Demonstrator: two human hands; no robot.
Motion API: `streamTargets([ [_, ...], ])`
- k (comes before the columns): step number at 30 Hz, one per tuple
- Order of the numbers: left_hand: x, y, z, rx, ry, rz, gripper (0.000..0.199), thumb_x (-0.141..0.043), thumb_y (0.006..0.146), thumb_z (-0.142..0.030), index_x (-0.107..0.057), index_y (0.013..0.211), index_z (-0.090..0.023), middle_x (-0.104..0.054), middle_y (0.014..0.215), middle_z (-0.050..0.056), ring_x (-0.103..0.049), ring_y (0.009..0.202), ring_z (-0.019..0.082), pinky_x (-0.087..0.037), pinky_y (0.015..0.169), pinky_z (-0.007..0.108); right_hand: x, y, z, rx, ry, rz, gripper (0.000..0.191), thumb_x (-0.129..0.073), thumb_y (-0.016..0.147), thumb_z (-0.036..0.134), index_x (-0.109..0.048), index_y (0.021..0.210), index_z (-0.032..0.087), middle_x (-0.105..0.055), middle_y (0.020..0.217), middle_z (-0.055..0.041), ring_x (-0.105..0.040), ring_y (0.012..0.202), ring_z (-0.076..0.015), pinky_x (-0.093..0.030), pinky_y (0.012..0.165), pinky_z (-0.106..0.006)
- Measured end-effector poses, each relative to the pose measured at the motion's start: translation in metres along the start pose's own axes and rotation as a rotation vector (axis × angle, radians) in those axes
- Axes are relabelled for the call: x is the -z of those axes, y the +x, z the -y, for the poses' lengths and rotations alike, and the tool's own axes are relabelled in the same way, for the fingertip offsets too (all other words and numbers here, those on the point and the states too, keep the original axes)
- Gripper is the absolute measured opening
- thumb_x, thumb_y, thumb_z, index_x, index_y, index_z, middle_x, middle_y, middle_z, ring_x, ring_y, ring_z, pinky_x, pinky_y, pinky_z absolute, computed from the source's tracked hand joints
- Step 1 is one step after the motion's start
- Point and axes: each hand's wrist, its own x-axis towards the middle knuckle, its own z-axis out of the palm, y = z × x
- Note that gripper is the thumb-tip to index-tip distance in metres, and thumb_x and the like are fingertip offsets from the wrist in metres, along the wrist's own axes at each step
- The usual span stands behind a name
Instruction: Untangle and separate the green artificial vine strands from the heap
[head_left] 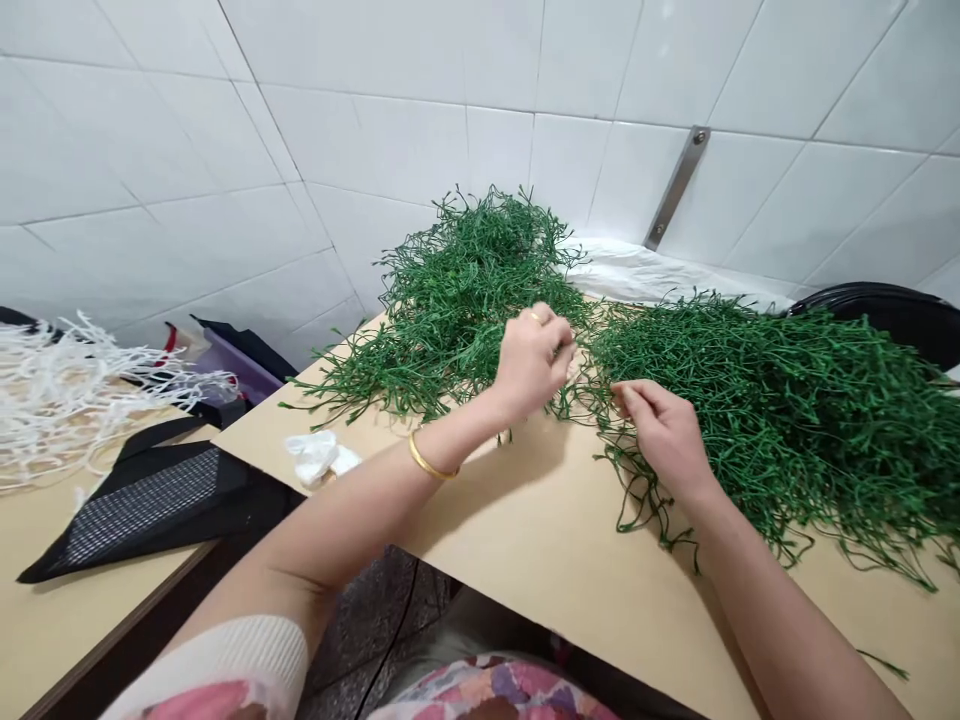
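The left hand [532,362] was over the tan counter [525,540], toward its far edge, at the right side of a mound of green artificial sprigs [457,310]. Its grip was pinched closed, the fingertips drawn together among the thin strands, though whether a strand lay between them was hidden. A gold bangle [431,458] circled that wrist and a ring [534,316] sat on one finger.

The right hand [664,435] was just beside it, over a second, larger mound of green sprigs [780,430] that spread toward the counter's right edge. Its grip was half curled, with loose strands running under the palm, but I could not tell whether it held any.

The two mounds met between the hands. Crumpled white tissue [319,455] lay near the counter's left edge. Beyond that edge, a lower counter [97,640] carried a heap of white branching sprigs [67,400] and a black mesh-panelled piece [150,505]. White tile [420,130] rose behind the far edge.
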Motion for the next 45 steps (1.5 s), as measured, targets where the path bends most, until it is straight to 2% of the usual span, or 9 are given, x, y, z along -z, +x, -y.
streamTargets([
  [8, -0.034, -0.059, -0.023, -0.326, 0.150, 0.180, 0.025, -0.035, 0.086, -0.022, -0.056, 0.074, -0.017, -0.057, 0.084, 0.008, -0.046, 0.086, 0.020, -0.034, 0.079, 0.037, -0.002, -0.015, -0.004, -0.478, 0.584, 0.180, 0.040, -0.061, 0.068, 0.054, -0.061, 0.073, 0.015, -0.058, 0.061, -0.0007, -0.051, 0.049, -0.0077, -0.039, 0.044, -0.020],
  [12, -0.038, -0.068, -0.027, -0.453, 0.135, 0.241, 0.025, -0.036, 0.086, -0.023, -0.058, 0.077, -0.017, -0.057, 0.083, 0.008, -0.047, 0.086, 0.019, -0.034, 0.083, 0.037, -0.006, -0.014, -0.012, -0.543, 0.637, 0.177, 0.038, -0.073, 0.055, 0.047, -0.056, 0.063, 0.015, -0.054, 0.052, 0.0030, -0.047, 0.042, -0.0051, -0.032, 0.038, -0.017],
  [18, -0.036, -0.070, -0.035, -0.512, 0.061, 0.341, 0.026, -0.036, 0.086, -0.023, -0.059, 0.079, -0.015, -0.058, 0.086, 0.009, -0.049, 0.087, 0.019, -0.036, 0.088, 0.037, -0.006, -0.014, -0.020, -0.531, 0.613, 0.160, 0.034, -0.072, 0.056, 0.043, -0.053, 0.062, 0.017, -0.047, 0.043, 0.0066, -0.039, 0.039, -0.0047, -0.028, 0.037, -0.017],
  [21, -0.029, -0.067, -0.039, -0.373, -0.128, 0.397, 0.028, -0.041, 0.085, -0.036, -0.059, 0.082, -0.014, -0.058, 0.089, 0.010, -0.051, 0.081, 0.017, -0.042, 0.076, 0.031, 0.000, -0.013, -0.021, -0.371, 0.600, 0.069, 0.026, -0.070, 0.062, 0.037, -0.053, 0.064, 0.017, -0.056, 0.056, 0.0040, -0.046, 0.050, -0.0063, -0.037, 0.047, -0.019],
  [25, -0.016, -0.050, -0.041, 0.048, -0.424, 0.286, 0.029, -0.039, 0.085, -0.038, -0.057, 0.077, -0.016, -0.055, 0.071, 0.003, -0.049, 0.065, 0.012, -0.041, 0.062, 0.026, 0.015, -0.009, -0.021, -0.199, 0.739, 0.018, 0.017, -0.062, 0.073, 0.033, -0.052, 0.073, 0.019, -0.064, 0.090, -0.0011, -0.057, 0.071, -0.0094, -0.045, 0.072, -0.027],
  [30, -0.009, -0.017, -0.044, 0.354, -0.658, 0.170, 0.026, -0.052, 0.077, -0.040, -0.057, 0.071, -0.015, -0.052, 0.065, 0.000, -0.046, 0.061, 0.009, -0.038, 0.058, 0.024, 0.025, -0.006, -0.017, -0.174, 0.829, 0.125, 0.016, -0.059, 0.075, 0.034, -0.048, 0.075, 0.022, -0.062, 0.076, 0.0006, -0.056, 0.068, -0.0119, -0.046, 0.070, -0.030],
  [36, -0.029, -0.015, -0.056, 0.875, -1.367, 0.493, 0.036, -0.072, 0.060, -0.025, -0.053, 0.089, -0.015, -0.058, 0.073, 0.001, -0.055, 0.062, 0.010, -0.043, 0.056, 0.023, 0.020, -0.010, -0.018, -0.261, 1.001, 0.301, 0.020, -0.061, 0.074, 0.034, -0.045, 0.078, 0.022, -0.044, 0.053, 0.0070, -0.044, 0.050, -0.0077, -0.038, 0.054, -0.023],
  [39, -0.040, -0.023, -0.057, 1.011, -1.565, 0.394, 0.019, -0.065, 0.064, -0.011, -0.051, 0.075, -0.014, -0.056, 0.063, -0.001, -0.055, 0.054, 0.007, -0.044, 0.055, 0.021, 0.019, -0.010, -0.021, -0.360, 0.997, 0.346, 0.022, -0.063, 0.074, 0.033, -0.045, 0.073, 0.020, -0.035, 0.048, 0.0087, -0.035, 0.043, -0.0045, -0.029, 0.045, -0.019],
  [45, -0.045, -0.017, -0.032, 0.992, -1.406, 0.066, 0.010, -0.057, 0.066, -0.007, -0.051, 0.070, -0.014, -0.057, 0.056, -0.001, -0.059, 0.053, 0.010, -0.044, 0.054, 0.020, 0.028, -0.004, -0.030, -0.430, 0.898, 0.211, 0.030, -0.067, 0.070, 0.038, -0.045, 0.064, 0.018, -0.023, 0.043, 0.0110, -0.023, 0.037, -0.0027, -0.020, 0.039, -0.018],
])
